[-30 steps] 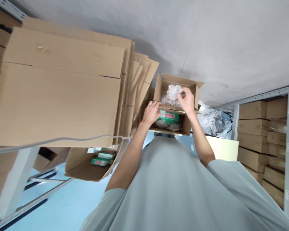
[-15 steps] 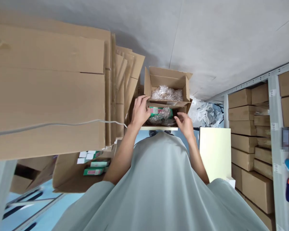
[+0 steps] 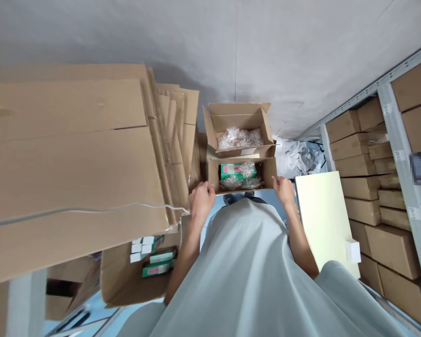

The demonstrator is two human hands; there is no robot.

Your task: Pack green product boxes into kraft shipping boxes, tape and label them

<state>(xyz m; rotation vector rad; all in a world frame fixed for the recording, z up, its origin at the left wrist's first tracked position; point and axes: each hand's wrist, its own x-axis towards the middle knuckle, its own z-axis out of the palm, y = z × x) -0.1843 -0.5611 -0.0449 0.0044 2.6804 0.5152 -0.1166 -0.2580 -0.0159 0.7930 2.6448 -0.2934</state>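
An open cardboard box [image 3: 269,172] stands in front of me. Inside it lie a green and pink product box [image 3: 228,170] and crumpled bubble wrap [image 3: 231,182]. My left hand [image 3: 202,200] is closed on the near left corner of this cardboard box. On its right side, my right hand [image 3: 284,191] grips the wall near the front corner. Just behind stands a second open cardboard box [image 3: 235,110], with more bubble wrap [image 3: 240,138] in it.
Flattened cartons [image 3: 66,178] are stacked upright on the left, a white cord [image 3: 101,209] across them. Below them, a larger carton [image 3: 117,281] holds several green boxes [image 3: 156,269]. A pale board [image 3: 323,215] is at right, beside shelves of brown cartons [image 3: 363,206]. White crumpled packing [image 3: 298,157] lies behind.
Both hands have moved from above the near box down to its sides and closed on it. That box has come away from the one behind, toward me. The view has shifted.
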